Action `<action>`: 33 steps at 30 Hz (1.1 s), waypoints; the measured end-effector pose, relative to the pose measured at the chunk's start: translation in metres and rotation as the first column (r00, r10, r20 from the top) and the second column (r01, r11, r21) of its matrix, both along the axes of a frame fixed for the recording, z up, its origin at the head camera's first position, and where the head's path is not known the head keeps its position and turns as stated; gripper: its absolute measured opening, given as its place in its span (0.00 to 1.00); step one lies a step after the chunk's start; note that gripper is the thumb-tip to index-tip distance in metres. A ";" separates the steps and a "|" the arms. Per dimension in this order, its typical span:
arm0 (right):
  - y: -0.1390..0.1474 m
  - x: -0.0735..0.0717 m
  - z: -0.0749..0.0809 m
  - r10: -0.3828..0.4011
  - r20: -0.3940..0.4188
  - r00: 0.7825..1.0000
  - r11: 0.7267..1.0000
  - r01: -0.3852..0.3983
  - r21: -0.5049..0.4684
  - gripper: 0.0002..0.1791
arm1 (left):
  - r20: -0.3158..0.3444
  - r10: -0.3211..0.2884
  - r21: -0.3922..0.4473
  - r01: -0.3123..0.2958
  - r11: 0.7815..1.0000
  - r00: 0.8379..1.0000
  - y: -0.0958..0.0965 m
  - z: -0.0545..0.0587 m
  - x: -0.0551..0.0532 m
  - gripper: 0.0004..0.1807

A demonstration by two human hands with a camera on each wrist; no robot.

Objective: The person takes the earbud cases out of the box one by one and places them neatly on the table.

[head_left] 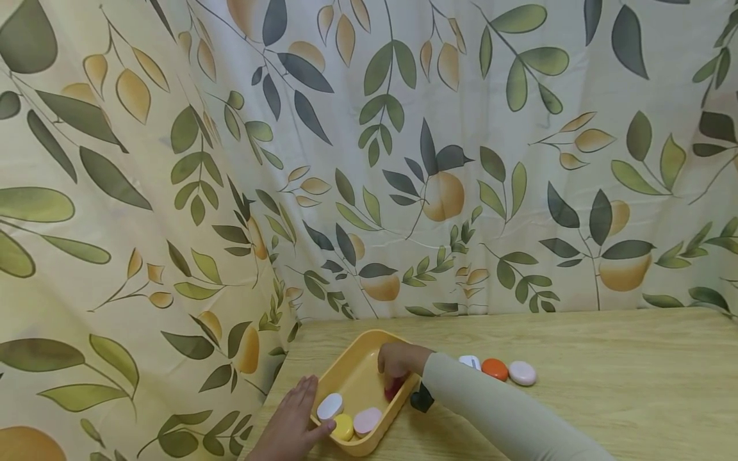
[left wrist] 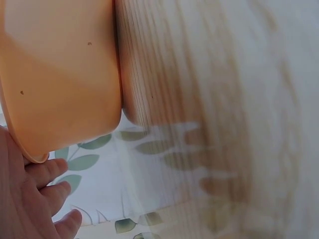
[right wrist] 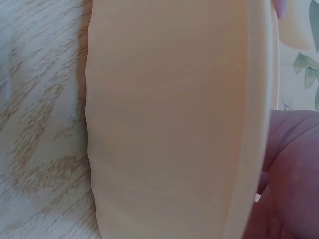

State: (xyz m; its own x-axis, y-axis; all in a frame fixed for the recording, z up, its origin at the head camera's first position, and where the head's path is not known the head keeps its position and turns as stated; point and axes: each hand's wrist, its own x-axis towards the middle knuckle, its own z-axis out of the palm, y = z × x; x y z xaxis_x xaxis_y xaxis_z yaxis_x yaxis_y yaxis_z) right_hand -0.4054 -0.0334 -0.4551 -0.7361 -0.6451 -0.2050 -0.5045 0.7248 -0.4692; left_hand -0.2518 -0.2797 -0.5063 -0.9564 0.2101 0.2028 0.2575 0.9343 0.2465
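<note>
A yellow plastic tray (head_left: 377,336) stands on the wooden table. My left hand (head_left: 291,419) holds its near left side, with the thumb over the rim and the fingers along the outside; the left wrist view shows fingertips beside the tray wall (left wrist: 65,74). My right hand (head_left: 400,360) reaches into the tray with fingers bent down around a red piece (head_left: 394,388), which they partly hide. At the tray's near end lie a white disc (head_left: 330,406), a yellow disc (head_left: 343,428) and a pale pink disc (head_left: 367,421). The tray wall hides the right fingertips in the right wrist view.
Right of the tray, a white piece (head_left: 469,362), an orange-red disc (head_left: 494,369) and a pale disc (head_left: 523,373) lie in a row on the table (head_left: 623,378). A black piece (head_left: 423,400) sits beside the tray under my right sleeve. Leaf-patterned curtains (head_left: 403,192) hang behind and at left.
</note>
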 end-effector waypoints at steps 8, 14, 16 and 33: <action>0.000 0.002 0.000 0.017 0.005 1.000 1.000 -0.017 0.026 0.19 | 0.003 -0.003 -0.018 0.003 1.000 1.000 0.000 0.000 -0.002 0.48; -0.001 0.006 -0.003 0.025 -0.023 0.999 0.999 -0.024 0.044 0.12 | 0.002 -0.004 -0.028 0.004 1.000 1.000 -0.001 -0.002 -0.001 0.48; -0.001 0.007 -0.004 0.021 -0.032 0.999 0.998 -0.019 0.056 0.12 | 0.002 -0.001 -0.032 0.001 0.999 1.000 -0.001 -0.002 0.000 0.48; 0.004 0.010 -0.003 0.135 -0.005 0.991 0.991 -0.135 0.017 0.17 | 0.008 -0.004 -0.016 0.004 1.000 1.000 -0.001 -0.001 -0.002 0.47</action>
State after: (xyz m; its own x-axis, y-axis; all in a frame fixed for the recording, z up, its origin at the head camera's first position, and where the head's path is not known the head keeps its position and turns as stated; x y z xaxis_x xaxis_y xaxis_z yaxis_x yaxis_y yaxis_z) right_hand -0.3953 -0.0294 -0.4579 -0.6437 -0.7354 -0.2117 -0.6014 0.6572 -0.4544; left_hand -0.2535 -0.2802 -0.5071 -0.9573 0.2167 0.1914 0.2589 0.9371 0.2341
